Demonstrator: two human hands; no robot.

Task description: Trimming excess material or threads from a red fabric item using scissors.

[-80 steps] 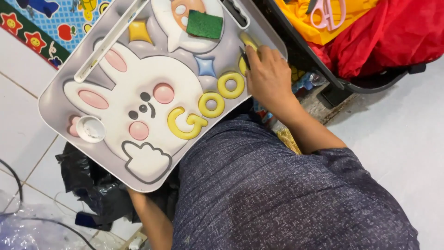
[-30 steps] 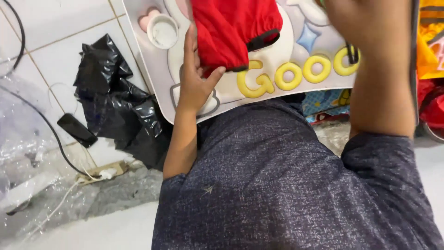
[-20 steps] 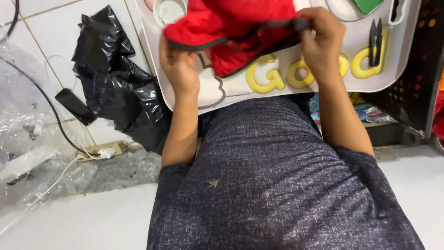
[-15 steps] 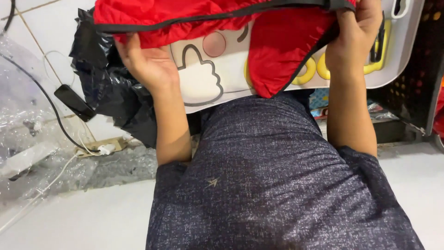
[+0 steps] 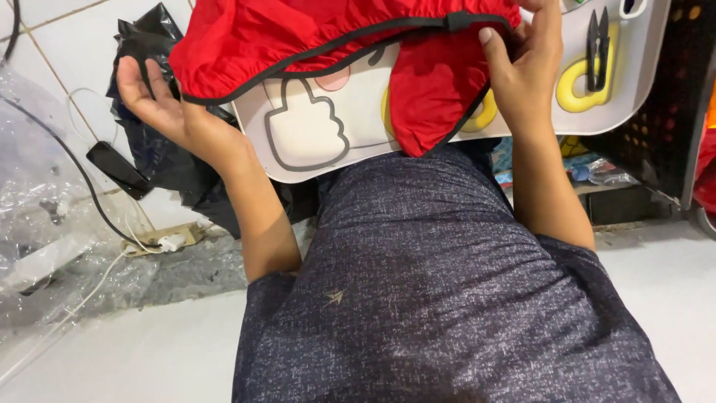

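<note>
soft red cloth w/ black trim (image 5: 313,37): bunched over white tray (image 5: 358,142) | left hand (image 5: 160,104): palm up, fingers open under cloth edge | right hand (image 5: 522,67): pinching trim

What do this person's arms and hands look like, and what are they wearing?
Both forearms are bare, with no gloves, watch or rings to be seen on the left hand or the right hand. Short sleeves of a dark navy, white-flecked shirt end above the elbows.

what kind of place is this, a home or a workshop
Probably a home floor used for sewing: white floor tiles, a cartoon lap tray holding black thread snips, and red fabric with black trim.
</note>
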